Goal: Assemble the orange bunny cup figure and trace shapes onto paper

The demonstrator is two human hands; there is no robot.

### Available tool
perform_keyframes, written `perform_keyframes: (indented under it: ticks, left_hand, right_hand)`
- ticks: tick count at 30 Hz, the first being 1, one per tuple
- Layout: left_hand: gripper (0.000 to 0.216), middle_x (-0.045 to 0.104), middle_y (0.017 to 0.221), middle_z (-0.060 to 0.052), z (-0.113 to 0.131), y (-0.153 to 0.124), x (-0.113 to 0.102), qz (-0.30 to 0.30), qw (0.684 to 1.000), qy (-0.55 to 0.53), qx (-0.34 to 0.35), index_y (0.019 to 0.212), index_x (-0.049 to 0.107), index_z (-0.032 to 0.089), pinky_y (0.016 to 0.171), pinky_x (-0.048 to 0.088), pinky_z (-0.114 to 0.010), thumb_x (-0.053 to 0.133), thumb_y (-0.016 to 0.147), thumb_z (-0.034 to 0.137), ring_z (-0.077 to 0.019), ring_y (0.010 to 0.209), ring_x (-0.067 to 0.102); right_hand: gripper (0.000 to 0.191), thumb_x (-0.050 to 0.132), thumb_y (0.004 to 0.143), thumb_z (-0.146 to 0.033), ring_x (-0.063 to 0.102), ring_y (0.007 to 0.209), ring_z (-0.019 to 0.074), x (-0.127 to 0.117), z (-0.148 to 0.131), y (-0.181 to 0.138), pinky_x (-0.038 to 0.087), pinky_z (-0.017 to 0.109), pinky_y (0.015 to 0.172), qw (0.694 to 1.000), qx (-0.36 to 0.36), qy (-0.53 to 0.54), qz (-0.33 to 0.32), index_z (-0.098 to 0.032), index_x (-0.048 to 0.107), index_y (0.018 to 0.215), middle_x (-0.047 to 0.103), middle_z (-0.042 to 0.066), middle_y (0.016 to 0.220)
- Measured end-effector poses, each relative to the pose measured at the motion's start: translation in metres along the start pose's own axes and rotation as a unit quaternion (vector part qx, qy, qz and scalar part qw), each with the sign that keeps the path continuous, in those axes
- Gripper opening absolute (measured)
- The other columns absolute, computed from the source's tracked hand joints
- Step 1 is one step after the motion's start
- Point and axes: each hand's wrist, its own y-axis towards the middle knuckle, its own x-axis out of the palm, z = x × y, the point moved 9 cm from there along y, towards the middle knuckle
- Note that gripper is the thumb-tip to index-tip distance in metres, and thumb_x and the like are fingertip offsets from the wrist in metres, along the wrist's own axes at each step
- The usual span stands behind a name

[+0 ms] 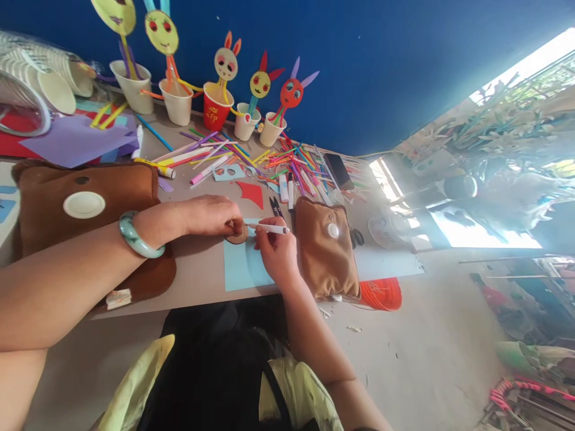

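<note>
A sheet of light blue paper (240,269) lies at the table's front edge. On its upper part is a small round brown disc (236,237), partly covered by my fingers. My left hand (211,215), with a green bangle at its wrist, has its fingertips closed on the disc's upper edge. My right hand (279,251) grips a white marker (273,228), whose tip points left toward the disc. Whether the tip touches it, I cannot tell. Just beyond the hands lie scissors (276,206) and a red paper scrap (251,194).
Brown plush pouches (112,197) flank the hands, the smaller one (327,257) on the right. Many loose markers and sticks (215,149) spread behind. Paper cups with face puppets (176,105) line the blue wall. A red-orange bucket (381,293) stands below the table's right end.
</note>
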Motion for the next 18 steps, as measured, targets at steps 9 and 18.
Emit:
perform_keyframes:
  ticks: [9,18]
  left_hand:
    - [0.017,0.074,0.076,0.002,-0.003,0.001,0.002,-0.012,1.000,-0.001,-0.009,0.082,0.078,0.027,0.062,0.033,-0.023,0.061,0.081,0.025,-0.0121,0.065,0.058]
    - [0.020,0.075,0.079,0.001,0.000,0.000,-0.002,-0.012,0.999,0.025,-0.042,0.087,0.079,0.026,0.062,0.034,-0.022,0.061,0.080,0.021,-0.0133,0.071,0.062]
  right_hand:
    - [0.018,0.054,0.093,-0.040,0.060,0.054,0.0134,-0.007,-0.001,-0.015,0.045,0.025,0.055,0.999,-0.002,-0.034,-0.002,-0.022,0.056,0.088,0.062,-0.003,0.063]
    - [0.019,0.056,0.092,-0.039,0.059,0.053,0.0132,-0.009,-0.002,-0.023,0.045,0.024,0.054,0.999,-0.003,-0.048,0.003,-0.022,0.056,0.085,0.061,-0.003,0.061]
